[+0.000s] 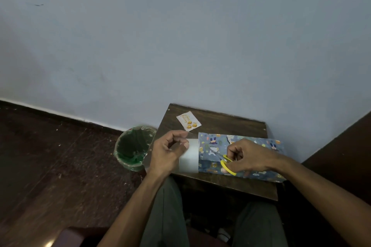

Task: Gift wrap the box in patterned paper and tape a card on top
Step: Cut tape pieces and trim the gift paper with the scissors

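The patterned paper (pixel 241 156) lies on the table (pixel 220 120), long axis left to right. The right hand (pixel 249 156) grips yellow scissors (pixel 226 163) over it; the left hand (pixel 168 150) pinches its white edge. The card (pixel 188 121) lies beyond, nearer the left hand.

Sitting at a small dark wooden table (pixel 220 184) set against the wall. My right hand (pixel 251 158) grips yellow-handled scissors (pixel 226 163), blades pointing toward the table's left edge, over the blue patterned wrapping paper (pixel 247 142). My left hand (pixel 170 152) pinches a strip of clear tape (pixel 185 136) at the paper's white underside flap (pixel 189 156), near the left edge. Small greeting card (pixel 188 120) lies flat near the far-left corner, apart from the paper. Green bin (pixel 132 146) with a plastic liner on the floor just beside the table's left edge.
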